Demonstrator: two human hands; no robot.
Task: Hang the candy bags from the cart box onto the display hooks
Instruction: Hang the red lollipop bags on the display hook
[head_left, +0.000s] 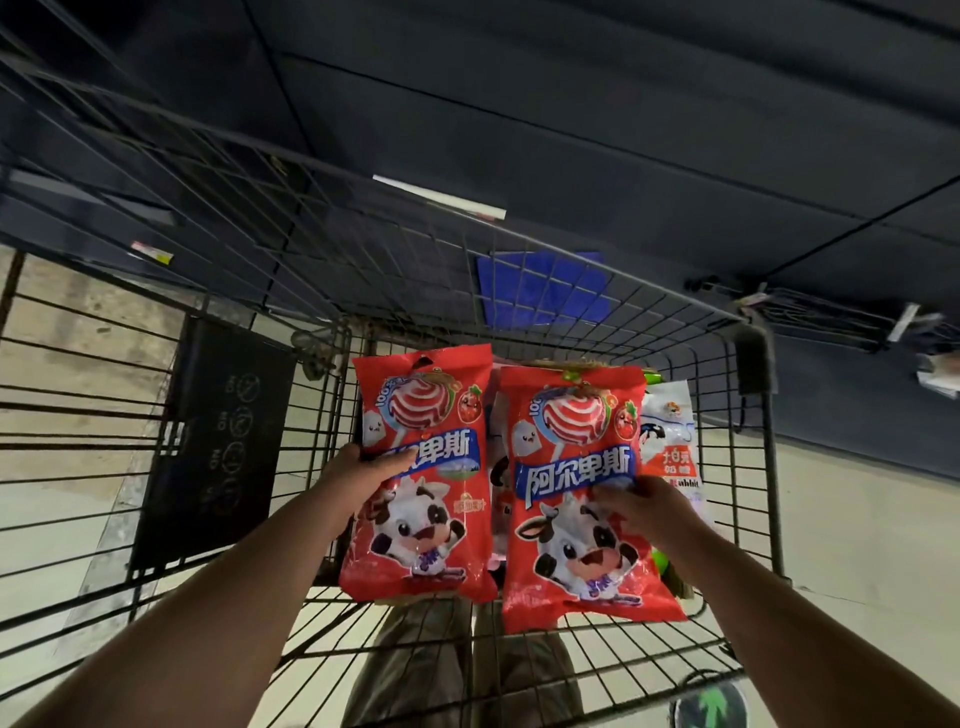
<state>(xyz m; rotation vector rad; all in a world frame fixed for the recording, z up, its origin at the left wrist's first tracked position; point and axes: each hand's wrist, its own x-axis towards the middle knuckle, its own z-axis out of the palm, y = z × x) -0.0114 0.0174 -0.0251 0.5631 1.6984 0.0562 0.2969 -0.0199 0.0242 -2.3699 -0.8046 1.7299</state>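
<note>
In hand: your left hand (363, 470) grips first red candy bag (423, 519); your right hand (654, 512) grips second red candy bag (571, 561). Location: over cart (754, 358). Neither hung yet; white bag (670, 436) remains inside.

1. Left red lollipop bag (423, 467): glossy, sealed, printed with a swirl lollipop, a cartoon cow and blue-edged Chinese lettering. It is upright, and the left hand (358, 473) grips its left edge.
2. Right red lollipop bag (582, 499): same print, upright, just beside the first. The right hand (654, 509) holds its right edge.
3. White candy bag (672, 441): stands behind the right bag, partly hidden.
</note>
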